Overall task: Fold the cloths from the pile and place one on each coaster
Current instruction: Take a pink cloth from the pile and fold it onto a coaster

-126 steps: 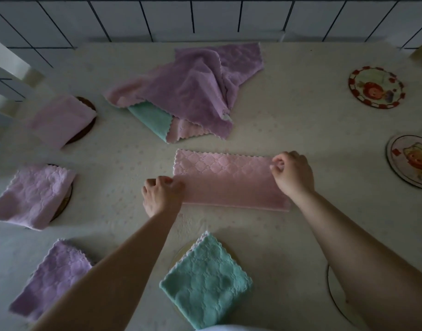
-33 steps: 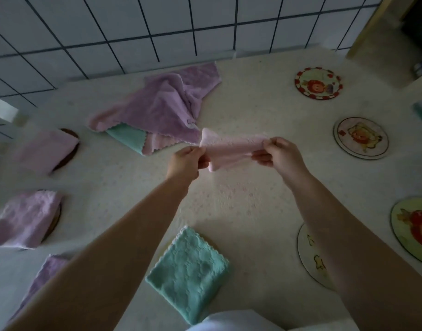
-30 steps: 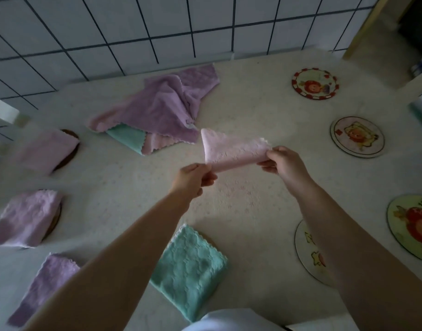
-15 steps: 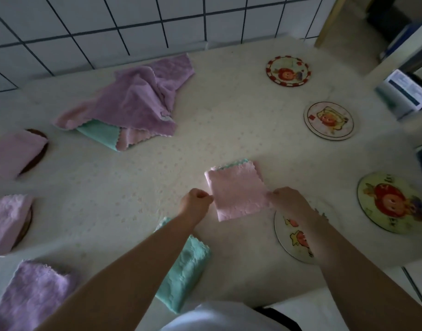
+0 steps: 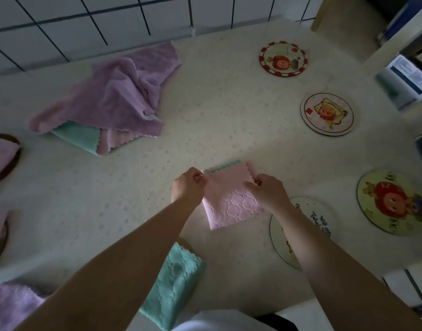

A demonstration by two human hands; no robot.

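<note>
Left hand (image 5: pixel 188 187) and right hand (image 5: pixel 265 191) each pinched a far corner of the folded pink cloth (image 5: pixel 231 201), which lay on the table (image 5: pixel 217 111) just left of the nearest coaster (image 5: pixel 317 211). Unfolded cloths formed the pile (image 5: pixel 109 101) at far left, well apart.

A pale table (image 5: pixel 229 120) with a faint speckled pattern fills most of the view in dim light. Along its far edge runs a wall (image 5: pixel 124 17) of white tiles with dark grout. At far right a wooden post (image 5: pixel 321 13) stands by bare floor (image 5: pixel 348 27), with white shelving (image 5: pixel 401 29) and a box (image 5: pixel 406 82) beside it.
</note>
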